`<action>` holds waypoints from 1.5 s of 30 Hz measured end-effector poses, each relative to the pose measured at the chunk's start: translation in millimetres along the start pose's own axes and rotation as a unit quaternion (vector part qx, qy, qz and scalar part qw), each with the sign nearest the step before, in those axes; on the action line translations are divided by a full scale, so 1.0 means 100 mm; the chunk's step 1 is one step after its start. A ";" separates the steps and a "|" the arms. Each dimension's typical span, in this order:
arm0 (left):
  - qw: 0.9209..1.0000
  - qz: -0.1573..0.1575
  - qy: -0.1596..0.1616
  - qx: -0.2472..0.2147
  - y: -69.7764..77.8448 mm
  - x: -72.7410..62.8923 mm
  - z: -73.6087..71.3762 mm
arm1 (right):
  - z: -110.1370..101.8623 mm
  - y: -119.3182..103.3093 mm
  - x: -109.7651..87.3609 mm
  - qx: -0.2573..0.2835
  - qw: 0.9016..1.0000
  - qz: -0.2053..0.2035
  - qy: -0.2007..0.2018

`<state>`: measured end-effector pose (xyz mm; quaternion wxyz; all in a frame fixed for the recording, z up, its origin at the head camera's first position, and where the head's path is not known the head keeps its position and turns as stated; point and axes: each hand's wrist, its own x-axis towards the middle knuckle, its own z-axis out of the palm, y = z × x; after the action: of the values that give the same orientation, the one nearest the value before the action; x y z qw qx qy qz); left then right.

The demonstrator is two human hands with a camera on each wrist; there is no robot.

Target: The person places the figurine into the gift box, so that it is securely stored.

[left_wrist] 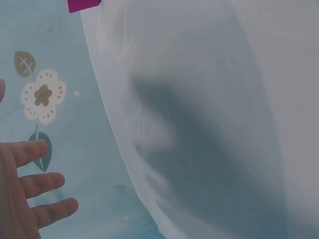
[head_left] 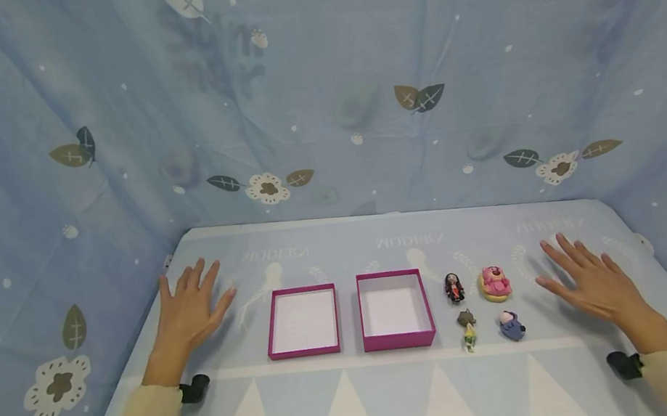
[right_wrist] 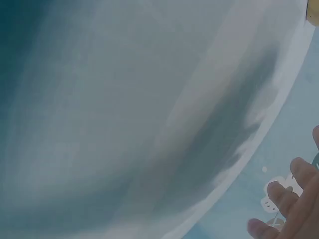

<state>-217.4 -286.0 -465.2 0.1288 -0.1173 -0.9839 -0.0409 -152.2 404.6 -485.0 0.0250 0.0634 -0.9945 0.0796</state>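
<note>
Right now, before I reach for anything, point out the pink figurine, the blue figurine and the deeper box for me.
Pink figurine (head_left: 496,284): head view, on its pink body.
Blue figurine (head_left: 513,329): head view, on its blue body.
Deeper box (head_left: 394,305): head view, on its white inside bottom.

Patterned table (head_left: 366,405): shallow magenta tray (head_left: 305,322), deeper magenta box (head_left: 399,340), four, perhaps five, small figurines (head_left: 495,283).

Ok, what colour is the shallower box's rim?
Magenta; the shallower box shows best in the head view.
</note>
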 end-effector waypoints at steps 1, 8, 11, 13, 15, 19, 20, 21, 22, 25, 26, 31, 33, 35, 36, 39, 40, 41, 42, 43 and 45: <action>1.000 0.001 0.002 -0.003 0.01 0.00 0.00 | 0.00 0.00 0.00 0.000 1.000 -0.001 -0.001; 0.999 0.015 0.014 -0.026 0.13 -0.04 0.00 | 0.02 -0.02 -0.01 0.007 1.000 -0.008 -0.002; 0.999 0.024 0.023 -0.030 0.21 -0.05 -0.01 | 0.03 -0.06 -0.01 0.010 1.000 -0.013 0.000; 0.998 0.032 0.033 -0.036 0.26 -0.05 -0.01 | 0.04 -0.08 0.00 0.014 1.000 -0.018 0.000; 0.997 0.042 0.046 -0.042 0.31 -0.05 -0.02 | 0.05 -0.10 0.00 0.018 1.000 -0.021 -0.003; 0.994 0.060 0.069 -0.058 0.41 -0.05 -0.02 | 0.09 -0.12 0.01 0.031 0.999 -0.024 -0.013; 0.993 0.063 0.073 -0.062 0.43 -0.05 -0.02 | 0.10 -0.12 0.01 0.032 0.999 -0.023 -0.015; 0.993 0.067 0.078 -0.065 0.46 -0.05 -0.01 | 0.10 -0.13 0.01 0.033 0.999 -0.022 -0.017; 0.992 0.070 0.082 -0.069 0.48 -0.05 -0.01 | 0.11 -0.13 0.01 0.036 0.999 -0.023 -0.019; 0.989 0.084 0.092 -0.083 0.56 -0.04 0.01 | 0.11 -0.16 0.02 0.046 0.998 -0.024 -0.024; 0.988 0.090 0.096 -0.087 0.59 -0.04 0.02 | 0.11 -0.17 0.02 0.048 0.998 -0.026 -0.024; 0.984 0.103 0.098 -0.104 0.73 -0.02 0.07 | 0.09 -0.22 0.05 0.068 0.997 -0.036 -0.023; 0.984 0.104 0.095 -0.110 0.79 -0.02 0.08 | 0.09 -0.24 0.08 0.079 0.996 -0.037 -0.026; 0.983 0.108 0.091 -0.116 0.85 -0.02 0.09 | 0.10 -0.27 0.09 0.095 0.994 -0.039 -0.032; 0.983 0.111 0.090 -0.117 0.88 -0.02 0.10 | 0.10 -0.29 0.10 0.103 0.993 -0.039 -0.036; 0.981 0.119 0.084 -0.128 0.98 -0.03 0.13 | 0.11 -0.34 0.12 0.117 0.992 -0.035 -0.044; 0.981 0.121 0.081 -0.131 1.02 -0.03 0.13 | 0.12 -0.36 0.13 0.120 0.991 -0.034 -0.044; 0.980 0.122 0.078 -0.134 1.05 -0.02 0.14 | 0.12 -0.37 0.13 0.123 0.991 -0.034 -0.043; 0.980 0.123 0.076 -0.136 1.09 -0.02 0.15 | 0.12 -0.38 0.14 0.124 0.991 -0.034 -0.041; 0.980 0.123 0.072 -0.140 1.13 -0.02 0.15 | 0.13 -0.39 0.14 0.125 0.991 -0.036 -0.039; 0.979 0.125 0.067 -0.146 1.20 -0.02 0.16 | 0.14 -0.41 0.15 0.125 0.991 -0.042 -0.036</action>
<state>-190.4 -168.3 -475.2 0.1805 -0.2538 -0.9340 -0.1751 -162.7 360.2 -491.3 -0.0157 0.1107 -0.9734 0.1999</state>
